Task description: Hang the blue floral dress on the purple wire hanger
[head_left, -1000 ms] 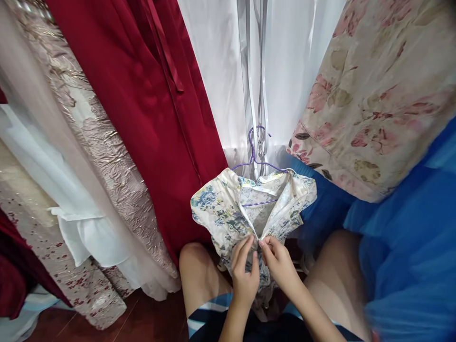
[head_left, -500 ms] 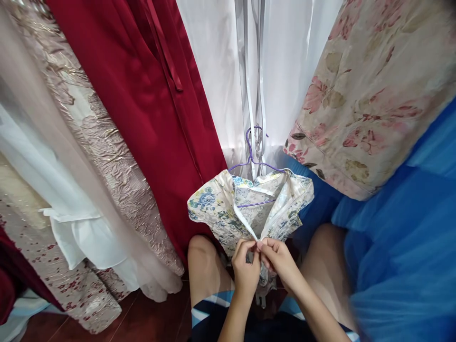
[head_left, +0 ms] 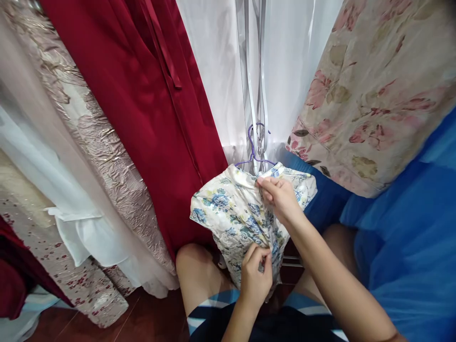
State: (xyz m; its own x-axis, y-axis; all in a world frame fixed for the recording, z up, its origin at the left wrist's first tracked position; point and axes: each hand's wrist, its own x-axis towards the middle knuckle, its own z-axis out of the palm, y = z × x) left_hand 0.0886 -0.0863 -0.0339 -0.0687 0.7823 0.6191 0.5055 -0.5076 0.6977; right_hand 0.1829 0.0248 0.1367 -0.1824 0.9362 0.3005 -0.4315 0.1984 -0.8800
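Observation:
A floral dress (head_left: 231,209), white with blue and yellow flowers, hangs on a purple wire hanger (head_left: 251,149) between my knees. My right hand (head_left: 280,194) is closed in a pinch at the top of the dress's zipper, near the neckline; the zipper pull itself is hidden by the fingers. Lower down, my left hand (head_left: 256,270) pinches the dress fabric along the same seam. Between the two hands the opening is closed, and the cloth is creased in diagonal folds.
A red satin dress (head_left: 142,118) and a pink textured gown (head_left: 107,147) hang at the left. White cloth (head_left: 217,71) with long ribbons (head_left: 263,85) is behind the hanger. On the right are a pink-flowered garment (head_left: 356,109) and blue tulle (head_left: 409,247). Below lies red tiled floor (head_left: 142,313).
My right hand has moved up to the neckline, and the open V of the dress has closed. My left hand has dropped slightly, still pinching the fabric.

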